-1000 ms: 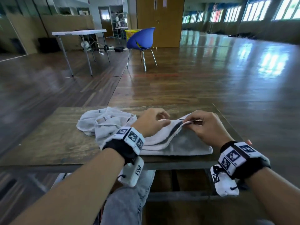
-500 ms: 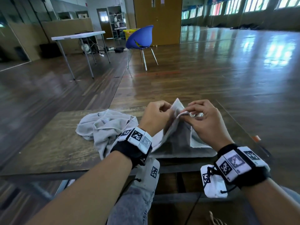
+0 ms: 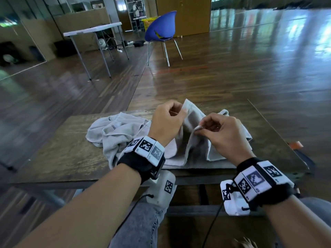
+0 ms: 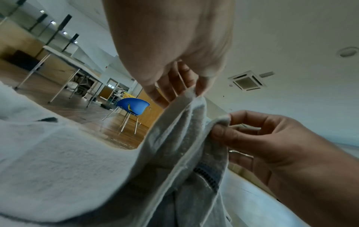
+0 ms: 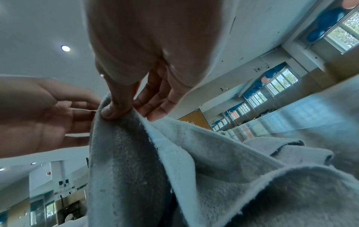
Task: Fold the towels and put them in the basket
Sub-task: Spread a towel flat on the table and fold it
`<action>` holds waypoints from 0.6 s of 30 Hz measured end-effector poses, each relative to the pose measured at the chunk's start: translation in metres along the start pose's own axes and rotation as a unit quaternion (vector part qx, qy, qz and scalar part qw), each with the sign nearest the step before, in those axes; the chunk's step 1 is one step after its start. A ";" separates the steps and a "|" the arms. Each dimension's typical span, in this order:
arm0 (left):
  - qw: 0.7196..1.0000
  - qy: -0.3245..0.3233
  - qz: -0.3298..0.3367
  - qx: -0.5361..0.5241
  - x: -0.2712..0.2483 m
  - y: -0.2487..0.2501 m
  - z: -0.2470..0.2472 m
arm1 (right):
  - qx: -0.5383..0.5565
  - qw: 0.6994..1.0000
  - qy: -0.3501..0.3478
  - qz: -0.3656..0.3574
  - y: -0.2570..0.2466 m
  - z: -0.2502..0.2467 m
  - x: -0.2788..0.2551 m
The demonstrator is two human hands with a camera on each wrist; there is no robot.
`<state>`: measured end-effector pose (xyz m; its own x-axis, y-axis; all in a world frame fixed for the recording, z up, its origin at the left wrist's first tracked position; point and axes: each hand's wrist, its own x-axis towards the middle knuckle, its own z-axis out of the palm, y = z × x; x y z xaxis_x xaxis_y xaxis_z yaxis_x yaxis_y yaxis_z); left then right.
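Change: the pale grey terry towel (image 3: 195, 145), flat on the brown wooden surface (image 3: 59, 154) a second ago, is now lifted into a peak; judged a fold being set up.
Left hand (image 3: 167, 122): pinching one corner.
Right hand (image 3: 223, 133): pinching another.
Around: crumpled grey towel (image 3: 116, 133) at left, unfolded; blue plastic chair (image 3: 160, 32) and yellow basket (image 3: 148, 20) far off.

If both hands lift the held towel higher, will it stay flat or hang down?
The towel probably hangs limp: it already sags in folds between the left hand and right hand. It looks light, since fingertip pinches raise it.
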<state>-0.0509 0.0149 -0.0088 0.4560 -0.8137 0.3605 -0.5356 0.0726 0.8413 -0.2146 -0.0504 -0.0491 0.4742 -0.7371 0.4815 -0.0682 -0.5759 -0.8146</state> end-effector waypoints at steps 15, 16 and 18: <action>0.995 -0.088 0.002 0.037 -0.019 0.012 0.018 | -0.012 0.996 0.078 0.051 -0.008 -0.018 -0.009; 0.995 -0.095 0.007 0.035 -0.020 0.012 0.019 | -0.015 0.995 0.083 0.052 -0.007 -0.018 -0.010; 0.994 -0.097 0.026 0.043 -0.023 0.013 0.022 | -0.032 0.994 0.095 0.048 -0.006 -0.017 -0.013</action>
<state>-0.0834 0.0220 -0.0150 0.2856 -0.9063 0.3116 -0.6168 0.0750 0.7835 -0.2349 -0.0431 -0.0447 0.2886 -0.8402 0.4591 -0.1644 -0.5159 -0.8407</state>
